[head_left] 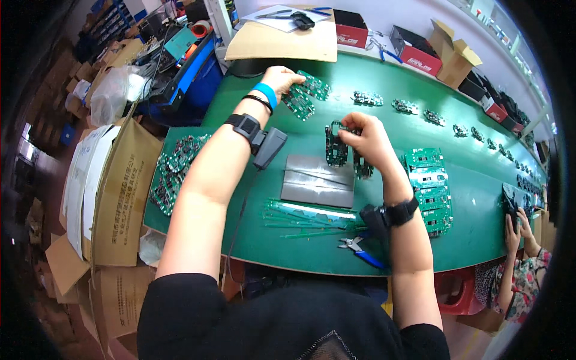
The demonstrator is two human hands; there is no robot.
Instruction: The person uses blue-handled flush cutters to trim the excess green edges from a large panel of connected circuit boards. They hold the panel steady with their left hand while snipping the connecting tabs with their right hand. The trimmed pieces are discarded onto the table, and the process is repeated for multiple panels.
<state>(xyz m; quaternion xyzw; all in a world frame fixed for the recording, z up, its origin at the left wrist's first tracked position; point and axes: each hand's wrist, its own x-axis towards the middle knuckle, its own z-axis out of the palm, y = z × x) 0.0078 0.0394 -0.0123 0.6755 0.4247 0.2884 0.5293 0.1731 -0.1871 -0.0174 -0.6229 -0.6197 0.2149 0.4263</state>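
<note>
My left hand [281,81] is closed at the far side of the green table, fingertips pinching green circuit boards. One board [316,87] angles out to the right and another [298,103] hangs toward me. My right hand [367,139] grips populated circuit boards [337,145] on edge, dark components facing me; part of them is hidden by the fingers. Below the hands lies a grey metal plate [318,183]. In front of it are thin green board strips [306,216] and blue-handled cutters [363,252].
A pile of circuit boards [174,174] sits at the left. Board panels [429,192] are stacked right of my forearm. Small assemblies [405,107] form a line toward the far right. Red boxes [351,29] stand along the back; a co-worker's hands [516,231] hold a dark item.
</note>
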